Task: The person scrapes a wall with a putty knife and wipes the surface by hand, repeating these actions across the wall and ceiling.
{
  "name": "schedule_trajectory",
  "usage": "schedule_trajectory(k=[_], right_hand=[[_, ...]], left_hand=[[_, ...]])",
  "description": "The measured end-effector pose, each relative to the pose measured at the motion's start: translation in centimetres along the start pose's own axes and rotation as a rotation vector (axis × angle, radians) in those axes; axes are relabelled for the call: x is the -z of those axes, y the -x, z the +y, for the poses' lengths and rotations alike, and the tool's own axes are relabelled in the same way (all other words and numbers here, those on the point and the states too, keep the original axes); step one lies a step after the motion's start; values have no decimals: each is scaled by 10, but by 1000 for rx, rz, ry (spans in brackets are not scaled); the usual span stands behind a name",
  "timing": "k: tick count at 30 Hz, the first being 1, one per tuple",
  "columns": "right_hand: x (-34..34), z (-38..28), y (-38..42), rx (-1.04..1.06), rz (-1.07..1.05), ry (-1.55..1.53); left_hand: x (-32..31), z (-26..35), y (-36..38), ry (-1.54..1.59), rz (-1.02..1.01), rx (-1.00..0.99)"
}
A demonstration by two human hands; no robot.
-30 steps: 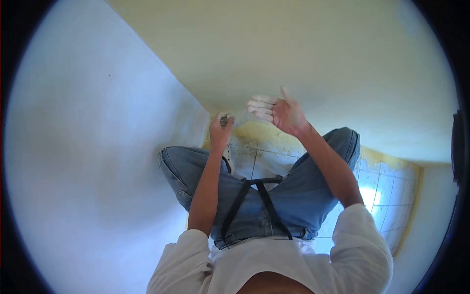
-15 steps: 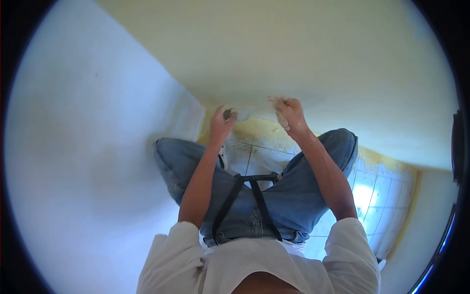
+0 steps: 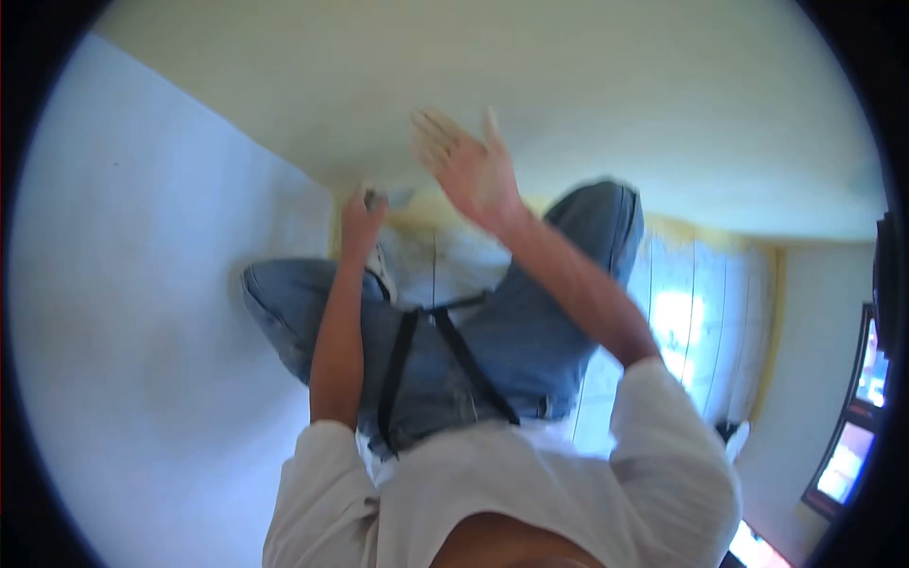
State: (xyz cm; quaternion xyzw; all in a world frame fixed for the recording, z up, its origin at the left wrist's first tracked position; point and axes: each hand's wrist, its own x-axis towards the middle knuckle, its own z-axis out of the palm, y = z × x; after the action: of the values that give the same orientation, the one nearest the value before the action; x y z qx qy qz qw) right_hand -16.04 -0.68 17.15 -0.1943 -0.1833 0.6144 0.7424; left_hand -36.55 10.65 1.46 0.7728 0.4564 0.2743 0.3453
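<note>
My left hand (image 3: 362,222) is closed around the handle of a scraper (image 3: 401,199), low in front of the pale yellow wall (image 3: 606,85). The scraper's flat grey blade points to the right and looks blurred. My right hand (image 3: 471,175) is open in front of the same wall, higher than the left. Its palm shows, the fingers are stretched out and the thumb stands apart. The fingers look paler than the palm, as if dusted with something whitish.
A white wall (image 3: 142,284) meets the yellow one in a corner on the left. Between my bent knees lies a tiled floor (image 3: 450,260), spotted near the wall's foot. Black straps (image 3: 398,369) cross my jeans. At the far right is a window (image 3: 843,464).
My right hand has uncurled and risen leftward, fingers now spread. The left hand still grips the scraper. The view has shifted to the right, bringing more of the window into sight.
</note>
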Motion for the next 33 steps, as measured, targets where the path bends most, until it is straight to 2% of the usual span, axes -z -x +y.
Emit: schedule_trajectory(k=[1,5,6,9,13,14,17,18,19,21,23,24,25,27,28,30,32,33], right_hand=[[-25,-5,15,50,-31,-55],[-141,-21,85,169,-143,-470],[-158,-25,96,189,-172,-473],[-190,-28,114,245,-225,-484],[-200,-29,102,259,-257,-500],[-197,-28,97,251,-258,-502],[-168,-24,70,234,-174,-206],[-148,-20,55,251,-151,82],[-116,-11,33,252,-127,366],[-35,-13,-1,-70,-165,863],[45,-14,-13,-446,59,1053],[61,-16,-11,-428,148,916],[71,-15,-6,-412,243,773],[86,-13,-16,-325,276,625],[90,-9,-14,-281,304,547],[77,-10,-16,-253,224,550],[58,-15,-23,-239,177,584],[51,-15,-19,-246,181,614]], left_hand=[[-4,-15,-3,-61,30,-18],[12,-10,-7,112,44,15],[10,-6,-6,141,43,18],[10,10,-2,152,67,3],[-3,-2,-8,115,73,23],[-4,-6,-8,120,77,26],[-4,-6,-10,192,138,-26],[-2,-8,-7,222,166,-46],[1,-11,-2,218,124,18],[20,-9,-6,208,51,124],[36,-40,-18,392,234,335],[45,-54,-27,489,333,433],[55,-59,-34,691,573,406],[67,-67,-45,1068,1036,324],[63,-74,-50,923,1005,375],[42,-84,-72,648,931,449],[13,-76,-98,630,837,445],[6,-62,-108,771,818,466]])
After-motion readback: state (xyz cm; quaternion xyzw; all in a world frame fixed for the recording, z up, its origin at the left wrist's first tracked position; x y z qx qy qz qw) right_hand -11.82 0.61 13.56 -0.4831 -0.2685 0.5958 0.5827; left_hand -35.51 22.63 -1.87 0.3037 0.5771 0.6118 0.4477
